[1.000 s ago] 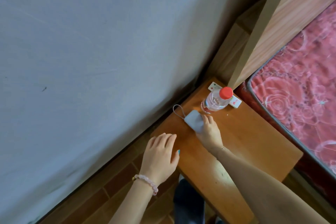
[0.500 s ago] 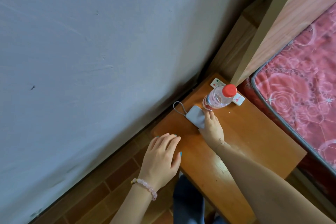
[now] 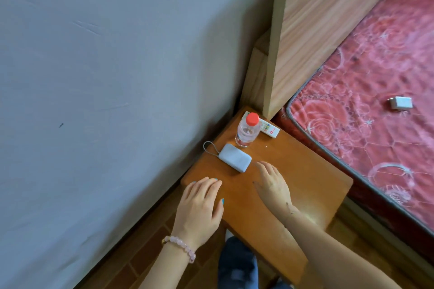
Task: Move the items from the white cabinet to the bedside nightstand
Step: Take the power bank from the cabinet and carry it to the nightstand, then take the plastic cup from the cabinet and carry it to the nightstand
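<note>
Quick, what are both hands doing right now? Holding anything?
Left hand: open, holding nothing, at the nightstand corner.
Right hand: open, holding nothing, beside the power bank.

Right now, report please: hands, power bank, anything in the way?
Left hand, right hand open, empty. Power bank flat on nightstand. Bottle close behind.

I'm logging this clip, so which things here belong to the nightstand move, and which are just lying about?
Job: nightstand, power bank, water bottle, probably the remote.
Lying about: white charger on the mattress, headboard.
</note>
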Motion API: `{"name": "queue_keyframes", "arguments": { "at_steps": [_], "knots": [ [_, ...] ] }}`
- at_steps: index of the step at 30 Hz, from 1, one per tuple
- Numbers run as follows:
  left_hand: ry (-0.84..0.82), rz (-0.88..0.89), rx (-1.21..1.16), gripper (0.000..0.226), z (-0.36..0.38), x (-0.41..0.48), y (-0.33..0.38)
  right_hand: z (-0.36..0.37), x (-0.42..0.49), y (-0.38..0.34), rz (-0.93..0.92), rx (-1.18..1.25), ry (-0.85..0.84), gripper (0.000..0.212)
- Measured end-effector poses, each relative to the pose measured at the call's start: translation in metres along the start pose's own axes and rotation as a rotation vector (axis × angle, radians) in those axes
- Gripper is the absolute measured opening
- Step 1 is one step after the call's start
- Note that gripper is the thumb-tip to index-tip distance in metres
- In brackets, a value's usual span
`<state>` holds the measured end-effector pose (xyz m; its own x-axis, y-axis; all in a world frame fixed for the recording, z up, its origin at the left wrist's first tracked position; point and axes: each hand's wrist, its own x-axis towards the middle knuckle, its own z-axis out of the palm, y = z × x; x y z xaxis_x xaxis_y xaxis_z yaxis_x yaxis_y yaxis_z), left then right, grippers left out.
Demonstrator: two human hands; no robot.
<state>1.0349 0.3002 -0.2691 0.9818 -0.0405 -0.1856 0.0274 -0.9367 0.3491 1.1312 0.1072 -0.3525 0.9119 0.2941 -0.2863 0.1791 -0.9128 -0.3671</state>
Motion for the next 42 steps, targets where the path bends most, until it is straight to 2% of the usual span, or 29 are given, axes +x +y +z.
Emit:
{"name": "queue_keyframes", "arguments": {
  "at_steps": [7,14,21,26,31,34,42],
  "knots": [
    [0.136,0.101,0.055,0.039,-0.036,0.0,0.056,-0.084,-0.061,0.007,0.004,-0.015,0.228,0.057],
    [0.315,0.191,0.109,0.046,-0.082,-0.027,0.119,-0.172,-0.13,0.004,-0.059,0.046,0.555,0.053],
    [0.436,0.321,0.143,0.051,-0.111,-0.071,0.186,-0.22,-0.223,0.019,-0.061,0.039,0.729,0.049],
    [0.49,0.389,0.164,0.048,-0.113,-0.115,0.222,-0.229,-0.297,0.039,-0.028,0.048,0.806,0.046],
    [0.449,0.381,0.205,0.052,-0.112,-0.164,0.24,-0.226,-0.364,0.045,0.017,0.034,0.844,0.044],
    [0.472,0.408,0.147,0.051,-0.116,-0.192,0.25,-0.231,-0.398,0.036,0.007,0.042,0.873,0.05],
    [0.59,0.59,0.074,0.047,-0.144,-0.228,0.292,-0.25,-0.464,0.022,0.071,0.022,0.981,0.048]
  ]
}}
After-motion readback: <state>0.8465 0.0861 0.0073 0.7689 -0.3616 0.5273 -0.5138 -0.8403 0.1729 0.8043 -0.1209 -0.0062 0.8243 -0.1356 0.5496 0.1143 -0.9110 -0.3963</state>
